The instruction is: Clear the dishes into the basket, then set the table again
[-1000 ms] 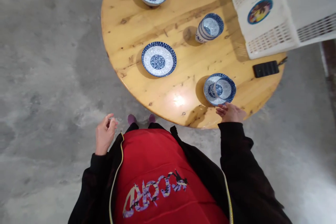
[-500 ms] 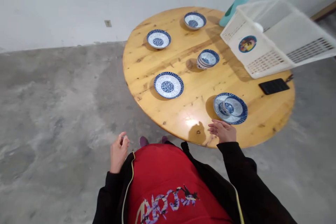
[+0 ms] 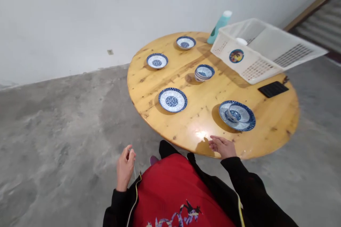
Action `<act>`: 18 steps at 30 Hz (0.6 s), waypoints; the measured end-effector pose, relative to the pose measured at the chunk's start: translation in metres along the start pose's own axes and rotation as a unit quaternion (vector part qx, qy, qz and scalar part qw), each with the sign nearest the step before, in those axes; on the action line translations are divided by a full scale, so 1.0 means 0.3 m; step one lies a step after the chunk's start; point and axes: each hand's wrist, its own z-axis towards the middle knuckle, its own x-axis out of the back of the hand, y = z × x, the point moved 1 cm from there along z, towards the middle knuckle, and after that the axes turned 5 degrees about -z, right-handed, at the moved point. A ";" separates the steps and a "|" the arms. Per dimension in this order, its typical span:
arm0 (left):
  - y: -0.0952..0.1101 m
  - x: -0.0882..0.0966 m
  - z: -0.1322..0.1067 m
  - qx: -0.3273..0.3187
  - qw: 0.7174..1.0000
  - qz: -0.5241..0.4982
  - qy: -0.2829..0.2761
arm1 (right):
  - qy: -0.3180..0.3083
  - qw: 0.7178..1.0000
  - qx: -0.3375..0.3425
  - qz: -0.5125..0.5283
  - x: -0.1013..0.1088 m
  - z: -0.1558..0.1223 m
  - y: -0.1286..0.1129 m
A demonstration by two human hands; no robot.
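My right hand (image 3: 223, 147) hovers over the near edge of the round wooden table, its fingers loosely stretched and holding nothing. Just beyond it is a blue-and-white plate (image 3: 247, 125) with a small bowl (image 3: 234, 113) standing on it. Left of that lies another patterned plate (image 3: 173, 100). My left hand (image 3: 125, 167) hangs beside my body above the floor, away from the table; its fingers are loosely bent, and I see nothing held. A small stack of bowls (image 3: 204, 72) stands mid-table. Two more blue-rimmed dishes (image 3: 157, 61) (image 3: 185, 42) lie toward the far left edge.
A white plastic basket (image 3: 253, 67) stands at the table's right rear, with a white lid-like thing (image 3: 241, 41) inside. Behind it is a turquoise bottle (image 3: 220, 26). A black phone (image 3: 273, 89) lies near the right edge of the table (image 3: 191, 124). A wall rises behind.
The view has tilted up, so the table sits lower in the picture. My right hand is now a little farther from the plate with the bowl. A dark trouser leg has come forward.
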 end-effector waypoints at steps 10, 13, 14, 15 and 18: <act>0.083 -0.012 0.261 -0.058 0.995 0.031 -0.070 | -0.011 1.000 0.021 -0.006 -0.206 0.022 -0.059; 0.137 -0.015 0.373 -0.066 0.993 0.042 -0.090 | 0.015 1.000 0.008 0.006 -0.271 0.035 -0.083; 0.159 -0.015 0.407 -0.067 0.992 0.048 -0.096 | 0.026 1.000 -0.002 0.011 -0.291 0.038 -0.087; 0.181 -0.015 0.441 -0.069 0.991 0.053 -0.105 | 0.038 0.999 -0.014 0.016 -0.310 0.041 -0.089; 0.243 -0.014 0.531 -0.079 0.983 0.078 -0.145 | 0.078 0.995 -0.047 0.038 -0.361 0.042 -0.081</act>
